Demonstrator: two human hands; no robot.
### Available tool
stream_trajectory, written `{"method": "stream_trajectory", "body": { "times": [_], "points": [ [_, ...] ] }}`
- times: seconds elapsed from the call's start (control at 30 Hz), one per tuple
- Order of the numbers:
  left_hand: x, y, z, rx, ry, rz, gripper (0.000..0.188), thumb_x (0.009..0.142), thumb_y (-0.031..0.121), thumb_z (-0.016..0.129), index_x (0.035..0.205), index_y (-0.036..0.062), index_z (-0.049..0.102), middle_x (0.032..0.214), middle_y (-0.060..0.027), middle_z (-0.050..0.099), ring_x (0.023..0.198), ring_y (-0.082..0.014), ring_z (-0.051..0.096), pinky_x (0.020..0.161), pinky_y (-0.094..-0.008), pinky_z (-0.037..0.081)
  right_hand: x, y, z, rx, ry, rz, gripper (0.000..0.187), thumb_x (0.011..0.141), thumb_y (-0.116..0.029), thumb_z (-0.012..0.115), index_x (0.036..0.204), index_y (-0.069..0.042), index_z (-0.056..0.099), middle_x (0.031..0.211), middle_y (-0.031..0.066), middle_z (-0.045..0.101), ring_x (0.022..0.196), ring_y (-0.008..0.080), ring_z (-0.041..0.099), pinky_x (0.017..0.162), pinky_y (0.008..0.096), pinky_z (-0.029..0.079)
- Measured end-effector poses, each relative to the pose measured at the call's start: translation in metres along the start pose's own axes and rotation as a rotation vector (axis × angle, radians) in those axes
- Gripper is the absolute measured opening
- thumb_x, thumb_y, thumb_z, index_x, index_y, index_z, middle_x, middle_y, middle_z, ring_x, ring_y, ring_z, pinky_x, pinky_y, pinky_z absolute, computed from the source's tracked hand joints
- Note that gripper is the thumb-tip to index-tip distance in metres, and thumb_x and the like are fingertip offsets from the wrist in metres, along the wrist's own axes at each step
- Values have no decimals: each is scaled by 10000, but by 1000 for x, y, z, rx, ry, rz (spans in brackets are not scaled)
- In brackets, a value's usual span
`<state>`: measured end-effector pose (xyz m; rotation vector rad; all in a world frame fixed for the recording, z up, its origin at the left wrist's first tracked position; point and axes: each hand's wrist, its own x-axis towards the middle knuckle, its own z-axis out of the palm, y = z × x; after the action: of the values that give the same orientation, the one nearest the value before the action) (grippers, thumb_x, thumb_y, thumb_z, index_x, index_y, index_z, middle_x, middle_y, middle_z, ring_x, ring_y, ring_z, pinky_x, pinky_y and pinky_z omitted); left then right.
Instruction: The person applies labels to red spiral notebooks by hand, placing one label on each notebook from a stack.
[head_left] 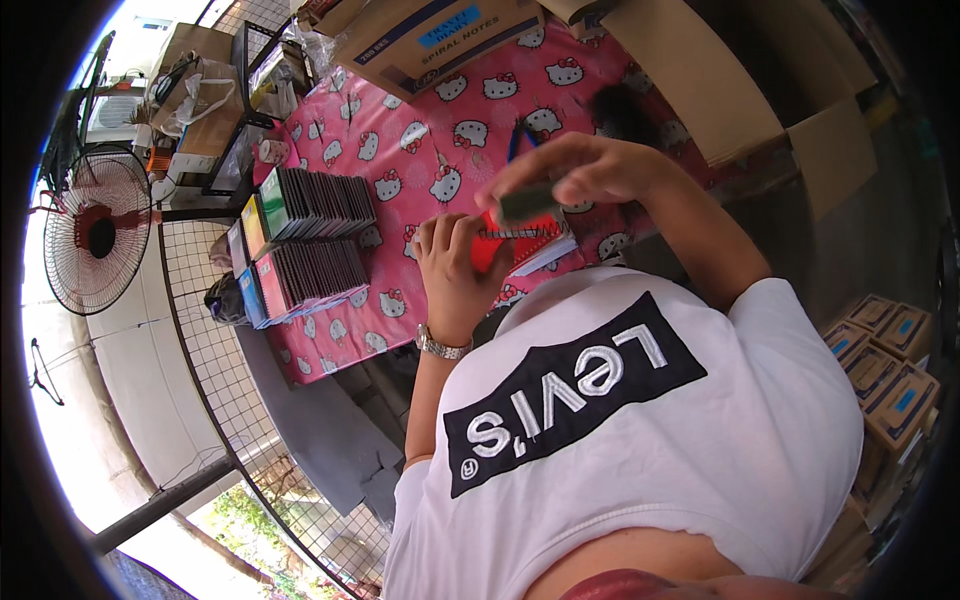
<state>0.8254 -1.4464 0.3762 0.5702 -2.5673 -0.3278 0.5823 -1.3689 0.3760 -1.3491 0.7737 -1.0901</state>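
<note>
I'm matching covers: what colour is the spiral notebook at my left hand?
The spiral notebook is red, seen best in the head view.

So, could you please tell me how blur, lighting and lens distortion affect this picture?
In the head view, the green item in the right hand is smeared, its details lost; in the head view, daylight washes out the background around the fan, while the open carton has a dark interior; in the head view, the mesh bows near the rim.

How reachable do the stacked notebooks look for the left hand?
Probably yes: only pink tablecloth shows between the left hand and the stacked notebooks, though that hand is at the red notebook.
</note>
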Motion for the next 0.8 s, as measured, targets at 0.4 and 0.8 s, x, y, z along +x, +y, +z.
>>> {"method": "stream_trajectory", "body": {
  "times": [0.4, 0.8],
  "points": [
    [-2, -17, -12, -159, 38, -71, 331, 715, 106, 787, 991, 46, 613, 1049, -125, 616, 1030, -346, 553, 907, -449, 432, 25, 2, 3, 88, -27, 35, 457, 898, -233, 641, 1316, -53, 606, 1242, 77, 643, 1162, 166, 580, 1046, 312, 398],
    [-5, -35, -15, -401, -21, -165, 290, 766, 7, 758, 1024, 2, 627, 977, -120, 631, 793, -235, 641, 633, -294, 521, 49, 3, 4, 115, -152, -34, 487, 836, -211, 702, 1274, -13, 625, 1249, 122, 643, 1192, 203, 575, 1066, 345, 396]
  ]
}}
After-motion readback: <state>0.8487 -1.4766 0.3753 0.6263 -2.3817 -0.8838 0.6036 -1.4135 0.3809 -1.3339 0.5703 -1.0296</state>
